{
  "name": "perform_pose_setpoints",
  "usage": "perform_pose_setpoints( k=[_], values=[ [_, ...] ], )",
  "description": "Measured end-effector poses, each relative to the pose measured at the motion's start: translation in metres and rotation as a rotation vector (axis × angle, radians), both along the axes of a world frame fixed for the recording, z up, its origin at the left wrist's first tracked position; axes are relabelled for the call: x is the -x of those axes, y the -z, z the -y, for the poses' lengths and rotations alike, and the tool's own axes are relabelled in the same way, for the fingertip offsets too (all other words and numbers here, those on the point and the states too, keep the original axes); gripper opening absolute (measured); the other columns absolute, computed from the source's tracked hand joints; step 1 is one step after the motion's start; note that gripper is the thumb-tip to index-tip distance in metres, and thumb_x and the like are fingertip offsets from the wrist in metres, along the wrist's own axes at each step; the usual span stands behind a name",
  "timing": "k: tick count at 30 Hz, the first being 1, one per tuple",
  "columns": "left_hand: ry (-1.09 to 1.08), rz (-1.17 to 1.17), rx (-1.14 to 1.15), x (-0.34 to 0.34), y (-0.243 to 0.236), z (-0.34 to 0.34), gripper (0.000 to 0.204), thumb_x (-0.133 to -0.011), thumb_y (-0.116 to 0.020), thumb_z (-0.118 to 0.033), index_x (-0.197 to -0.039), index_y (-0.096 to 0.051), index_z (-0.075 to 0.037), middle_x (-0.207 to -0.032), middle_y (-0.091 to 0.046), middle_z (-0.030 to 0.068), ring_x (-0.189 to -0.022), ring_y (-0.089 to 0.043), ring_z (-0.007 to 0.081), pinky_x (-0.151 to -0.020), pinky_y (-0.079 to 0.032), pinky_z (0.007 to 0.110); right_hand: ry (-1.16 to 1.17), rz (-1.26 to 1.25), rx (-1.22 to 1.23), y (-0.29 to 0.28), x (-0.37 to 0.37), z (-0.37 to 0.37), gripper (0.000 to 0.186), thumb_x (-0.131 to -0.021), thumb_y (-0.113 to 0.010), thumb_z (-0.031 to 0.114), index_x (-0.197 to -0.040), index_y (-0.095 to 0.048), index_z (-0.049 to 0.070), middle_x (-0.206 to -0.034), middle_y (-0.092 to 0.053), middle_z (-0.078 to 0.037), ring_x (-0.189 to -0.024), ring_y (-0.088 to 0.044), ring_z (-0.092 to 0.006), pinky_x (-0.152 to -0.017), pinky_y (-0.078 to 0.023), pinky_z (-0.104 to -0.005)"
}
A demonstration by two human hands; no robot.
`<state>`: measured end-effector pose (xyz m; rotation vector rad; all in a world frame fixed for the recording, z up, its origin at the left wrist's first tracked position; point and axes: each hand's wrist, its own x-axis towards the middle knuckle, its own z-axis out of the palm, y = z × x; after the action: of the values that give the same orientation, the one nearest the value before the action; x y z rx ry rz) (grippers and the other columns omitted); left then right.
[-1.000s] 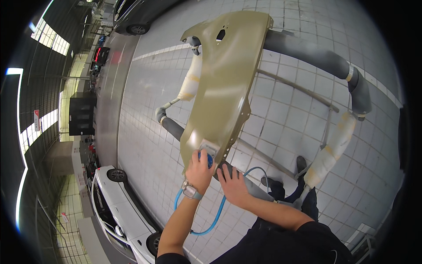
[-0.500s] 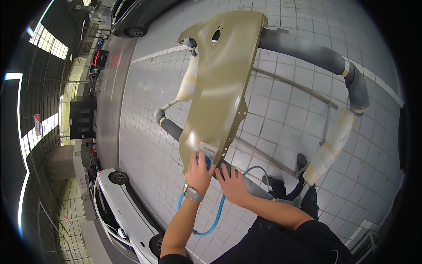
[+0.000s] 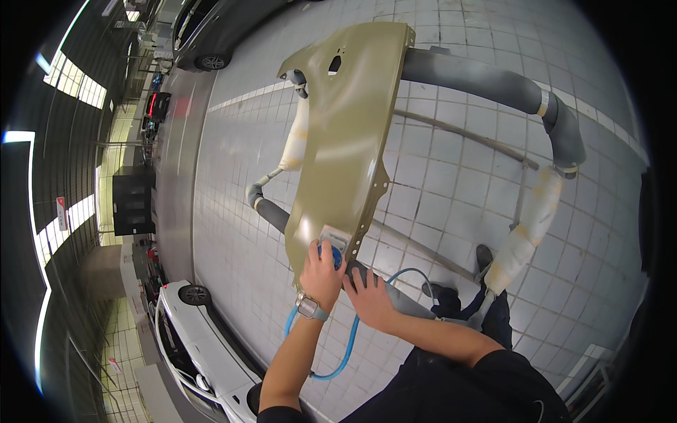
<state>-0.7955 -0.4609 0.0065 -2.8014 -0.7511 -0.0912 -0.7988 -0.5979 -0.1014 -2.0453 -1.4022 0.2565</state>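
An olive car fender panel [image 3: 338,141] lies across a padded stand [image 3: 465,77] with grey tubes and cream-wrapped sections. My left hand [image 3: 321,278], with a watch at the wrist, grips a blue sanding tool [image 3: 333,255] whose flat grey pad lies on the near end of the panel. A blue hose [image 3: 342,356] loops below the tool. My right hand [image 3: 370,303] rests with fingers spread on the grey padded tube [image 3: 409,303] just beside the panel's lower right edge, holding nothing.
A dark car [image 3: 204,39] is parked at the upper left, a white car [image 3: 201,338] at the lower left. The stand's metal bars [image 3: 465,137] cross below the panel over a tiled floor [image 3: 240,162]. My feet show near the stand's lower right leg.
The panel, stand and cars have shifted slightly in the picture as the view moved. My left hand keeps the sander at the panel's near end; my right hand stays on the tube.
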Motion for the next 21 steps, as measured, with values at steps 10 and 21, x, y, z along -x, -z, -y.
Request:
perform_pose_setpoints(
  k=[10, 21],
  values=[
    [0.006, 0.066, -0.002, -0.034, 0.013, -0.006, 0.056, -0.087, -0.084, -0.029, -0.135, -0.062, -0.01, -0.132, -0.066, 0.0138, -0.097, -0.075, 0.0373, -0.072, -0.064, 0.046, 0.021, 0.04, -0.03, 0.003, 0.003, 0.001, 0.061, -0.092, -0.066, 0.023, -0.15, -0.056, 0.004, -0.149, -0.054, -0.025, -0.123, -0.058, -0.0485, -0.091, -0.05, -0.0571],
    [-0.028, -0.017, 0.004, -0.025, 0.005, 0.003, 0.053, -0.087, -0.083, -0.026, -0.131, -0.059, -0.01, -0.127, -0.064, 0.0143, -0.095, -0.075, 0.0378, -0.068, -0.064, 0.048, 0.054, 0.051, -0.063, 0.006, 0.005, -0.001, 0.06, -0.091, -0.066, 0.022, -0.148, -0.059, 0.004, -0.147, -0.054, -0.026, -0.121, -0.057, -0.0475, -0.086, -0.051, -0.055]
  ],
)
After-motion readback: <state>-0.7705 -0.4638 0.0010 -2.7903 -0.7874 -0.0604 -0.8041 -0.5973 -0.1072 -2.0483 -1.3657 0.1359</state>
